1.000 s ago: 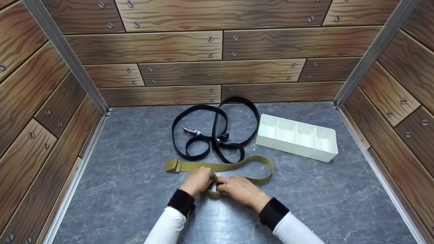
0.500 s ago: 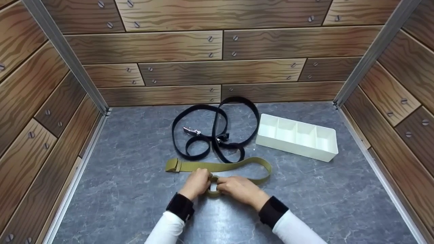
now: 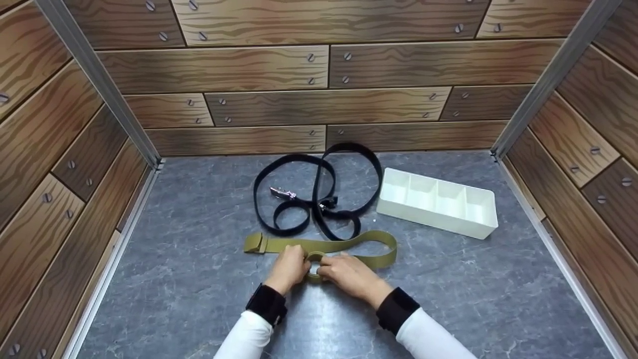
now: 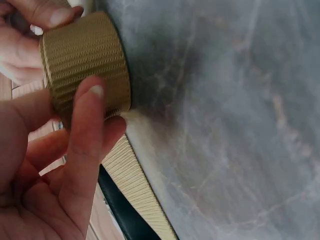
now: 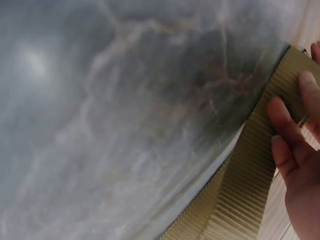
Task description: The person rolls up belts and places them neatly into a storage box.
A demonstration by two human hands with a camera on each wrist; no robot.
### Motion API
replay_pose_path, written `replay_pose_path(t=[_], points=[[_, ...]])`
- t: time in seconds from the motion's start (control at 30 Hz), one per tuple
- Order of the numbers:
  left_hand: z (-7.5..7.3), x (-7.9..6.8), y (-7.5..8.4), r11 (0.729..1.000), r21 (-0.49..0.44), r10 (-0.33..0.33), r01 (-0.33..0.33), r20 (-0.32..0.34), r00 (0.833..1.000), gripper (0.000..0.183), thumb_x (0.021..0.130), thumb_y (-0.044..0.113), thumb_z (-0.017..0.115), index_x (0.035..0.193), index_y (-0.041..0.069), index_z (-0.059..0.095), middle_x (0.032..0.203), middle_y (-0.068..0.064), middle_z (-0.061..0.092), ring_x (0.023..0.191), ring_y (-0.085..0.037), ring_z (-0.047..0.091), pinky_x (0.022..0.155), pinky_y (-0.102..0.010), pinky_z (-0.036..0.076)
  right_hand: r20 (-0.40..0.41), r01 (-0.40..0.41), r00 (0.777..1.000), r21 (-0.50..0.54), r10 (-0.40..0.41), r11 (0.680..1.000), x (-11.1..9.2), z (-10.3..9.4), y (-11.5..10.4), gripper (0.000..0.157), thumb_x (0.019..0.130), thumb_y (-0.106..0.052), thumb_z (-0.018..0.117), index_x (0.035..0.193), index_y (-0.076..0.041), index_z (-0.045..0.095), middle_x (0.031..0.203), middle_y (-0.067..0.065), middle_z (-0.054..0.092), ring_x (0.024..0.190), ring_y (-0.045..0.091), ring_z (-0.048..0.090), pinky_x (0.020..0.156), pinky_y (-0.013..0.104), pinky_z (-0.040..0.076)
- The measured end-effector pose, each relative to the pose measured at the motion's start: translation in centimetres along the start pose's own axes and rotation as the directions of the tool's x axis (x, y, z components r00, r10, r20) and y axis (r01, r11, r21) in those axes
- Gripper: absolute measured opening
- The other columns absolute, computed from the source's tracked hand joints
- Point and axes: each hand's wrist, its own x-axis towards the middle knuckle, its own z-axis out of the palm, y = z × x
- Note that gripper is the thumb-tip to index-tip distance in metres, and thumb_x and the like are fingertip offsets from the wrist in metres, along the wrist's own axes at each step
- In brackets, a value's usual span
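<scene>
A khaki webbing belt (image 3: 359, 239) stands on its edge, its buckle end at the left and a wide bend at the right. Its near end is wound into a small roll (image 4: 85, 55), ribbed and several layers thick at the edge. My left hand (image 3: 289, 268) grips the roll's left side, thumb and fingers around it in the left wrist view. From the right, my right hand (image 3: 353, 276) pinches the roll, and in the right wrist view its fingers (image 5: 285, 117) lie against the ribbed webbing. Some of the right fingertips are hidden in the head view.
Two black belts (image 3: 257, 199) with shiny metal buckles lie in loose loops behind the khaki one. A white tray (image 3: 428, 219) with several compartments stands at the right. Wood-patterned walls (image 3: 269, 107) enclose the grey marbled surface (image 3: 189, 284).
The khaki belt's right-hand bend has drawn in a little to the left. The roll has shifted slightly away from the body, with both hands still on it. Black belts and tray are unmoved.
</scene>
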Motion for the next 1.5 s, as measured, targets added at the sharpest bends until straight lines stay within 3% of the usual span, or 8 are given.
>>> replay_pose_path(t=[0.2,0.33,0.53,0.7,1.03,1.2,1.33,1.5], points=[[-0.2,0.2,-0.2,0.997,0.02,0.073,-0.074,0.054,0.996,0.03,0.082,0.002,0.068,0.058,0.011,0.053,0.061,-0.002,0.059,0.058,-0.018,0.055,0.056,-0.034,0.047,0.072,-0.065,0.996,0.056,0.061,0.996,-0.5,-0.5,0.3,0.01,0.094,-0.019,0.062,0.101,-0.019,0.07,0.107,-0.006,0.062,0.095,0.01,0.061,0.082,0.039,0.05],[-0.3,0.5,-0.2,0.99,0.062,0.124,-0.129,0.08,0.989,0.025,0.085,0.005,0.069,0.062,0.011,0.058,0.066,-0.002,0.062,0.062,-0.019,0.059,0.057,-0.036,0.048,0.084,-0.072,0.994,0.061,0.067,0.996,-0.5,-0.7,0.2,0.011,0.096,-0.023,0.06,0.1,-0.02,0.07,0.106,-0.006,0.062,0.092,0.009,0.061,0.08,0.036,0.049],[0.0,0.5,0.5,0.979,0.137,0.153,-0.154,0.013,0.988,0.016,0.083,0.004,0.067,0.069,0.01,0.065,0.072,-0.008,0.068,0.068,-0.03,0.066,0.059,-0.042,0.051,0.02,-0.04,0.999,0.064,0.039,0.997,-0.2,-0.1,-0.5,0.007,0.09,-0.023,0.069,0.087,-0.019,0.065,0.086,-0.006,0.056,0.07,0.012,0.058,0.065,0.032,0.046],[0.4,0.1,0.6,0.976,0.168,0.148,-0.135,-0.063,0.987,0.02,0.076,0.001,0.069,0.062,0.011,0.058,0.07,-0.01,0.067,0.066,-0.033,0.066,0.057,-0.044,0.05,0.006,-0.054,0.999,0.074,0.054,0.996,-0.4,0.2,-0.7,0.004,0.091,-0.022,0.069,0.093,-0.019,0.067,0.087,-0.006,0.056,0.069,0.013,0.059,0.061,0.032,0.047],[0.1,0.3,0.4,0.948,0.194,0.258,-0.252,-0.003,0.966,0.018,0.078,0.0,0.067,0.066,0.012,0.064,0.07,-0.006,0.067,0.064,-0.032,0.065,0.056,-0.043,0.049,0.028,-0.031,0.999,0.01,0.03,0.999,-1.5,-0.1,0.1,0.009,0.092,-0.02,0.066,0.1,-0.018,0.067,0.103,-0.006,0.059,0.087,0.01,0.06,0.073,0.031,0.048],[0.1,0.3,0.8,0.948,0.229,0.23,-0.221,-0.011,0.973,0.016,0.081,0.003,0.067,0.069,0.013,0.067,0.072,-0.006,0.068,0.065,-0.032,0.065,0.056,-0.043,0.049,0.012,-0.032,0.999,-0.019,0.032,0.999,-1.3,0.1,-0.2,0.007,0.091,-0.02,0.065,0.087,-0.017,0.06,0.09,-0.006,0.053,0.074,0.009,0.054,0.064,0.029,0.043],[0.5,-0.1,1.2,0.974,0.208,0.112,-0.091,-0.088,0.99,0.017,0.076,0.009,0.072,0.064,0.011,0.06,0.071,-0.013,0.067,0.064,-0.035,0.065,0.055,-0.046,0.05,0.007,-0.043,0.999,-0.044,0.044,0.998,-1.0,0.2,-0.5,0.01,0.089,-0.016,0.065,0.083,-0.017,0.057,0.084,-0.006,0.05,0.067,0.011,0.051,0.062,0.029,0.042],[0.8,-0.4,1.7,0.996,0.094,0.003,0.011,-0.153,0.988,0.02,0.069,0.003,0.073,0.059,0.008,0.057,0.07,-0.016,0.067,0.064,-0.036,0.066,0.056,-0.046,0.051,-0.003,-0.051,0.999,-0.029,0.051,0.998,-1.0,0.3,-0.9,0.008,0.089,-0.012,0.062,0.086,-0.016,0.056,0.09,-0.005,0.051,0.067,0.013,0.051,0.063,0.029,0.044]])
